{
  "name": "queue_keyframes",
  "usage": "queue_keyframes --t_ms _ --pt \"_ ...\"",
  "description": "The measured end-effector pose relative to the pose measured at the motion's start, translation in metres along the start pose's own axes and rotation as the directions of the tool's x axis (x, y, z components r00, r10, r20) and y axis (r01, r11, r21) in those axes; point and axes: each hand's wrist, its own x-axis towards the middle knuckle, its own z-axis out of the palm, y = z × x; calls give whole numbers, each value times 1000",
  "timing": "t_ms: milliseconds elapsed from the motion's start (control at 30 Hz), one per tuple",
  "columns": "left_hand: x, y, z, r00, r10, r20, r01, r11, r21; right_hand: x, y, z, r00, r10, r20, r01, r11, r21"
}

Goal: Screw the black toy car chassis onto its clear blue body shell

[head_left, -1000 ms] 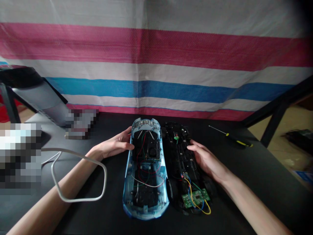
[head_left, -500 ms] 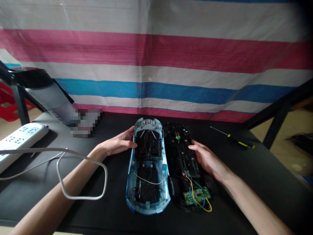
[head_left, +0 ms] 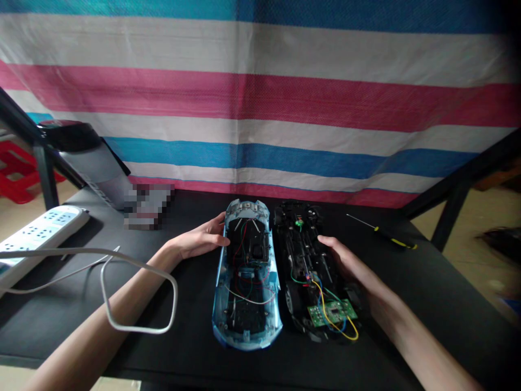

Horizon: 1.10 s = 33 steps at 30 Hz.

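Note:
A light-blue toy car body shell (head_left: 254, 334) lies upside down on the black table, its inside showing with thin red, green and white wires. My left hand (head_left: 203, 239) grips its left edge, the thumb on the rim and the other fingers partly hidden behind it. Beside it on the right is the black car chassis (head_left: 299, 260) with its wheels. A green circuit board (head_left: 334, 313) with yellow, blue and green wires sits at the chassis's near end. My right hand (head_left: 348, 263) holds the chassis by its right side, thumb on top and fingers mostly hidden.
On the right lies a black-and-yellow screwdriver (head_left: 385, 235). A white power strip (head_left: 44, 231) and a looped white cable (head_left: 175, 301) are on the left, the cable passing over my left forearm. Behind stand a grey bottle (head_left: 97, 171) and a blurred-out item (head_left: 146, 206). Striped sheeting (head_left: 260, 103) hangs at the back.
The chassis has tilted a little in my right hand, its left wheels showing more, and its near end has shifted slightly right. The shell has barely moved. The camera view has tilted up slightly.

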Motion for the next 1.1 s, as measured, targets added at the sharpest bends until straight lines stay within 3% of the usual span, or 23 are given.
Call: queue_keyframes --t_ms 100,200,300,567,700,767,933,1100 --pt "0 0 -1 1000 0 2 0 1000 -5 -6 -2 0 999 49 19 -50 999 17" --pt "0 0 -1 1000 12 5 -12 1000 0 -11 -1 5 994 -105 -24 105 994 0" --pt "0 1 0 1000 14 24 -15 1000 16 -13 2 10 958 -252 -140 252 967 -16" --pt "-3 16 0 999 -39 30 32 975 222 -16 11 6 907 -385 -170 384 923 -37" --pt "-3 19 2 998 -40 41 27 962 270 -18 13 3 838 -469 -278 488 873 -2" --pt "-2 19 3 998 -46 43 33 965 261 -18 12 2 835 -461 -301 487 874 12" --pt "0 14 5 999 -33 -13 36 963 266 -21 8 -2 935 -280 -215 282 959 -20" --pt "2 10 0 1000 -7 -9 9 968 250 -22 8 -11 910 -317 -269 282 946 -161"
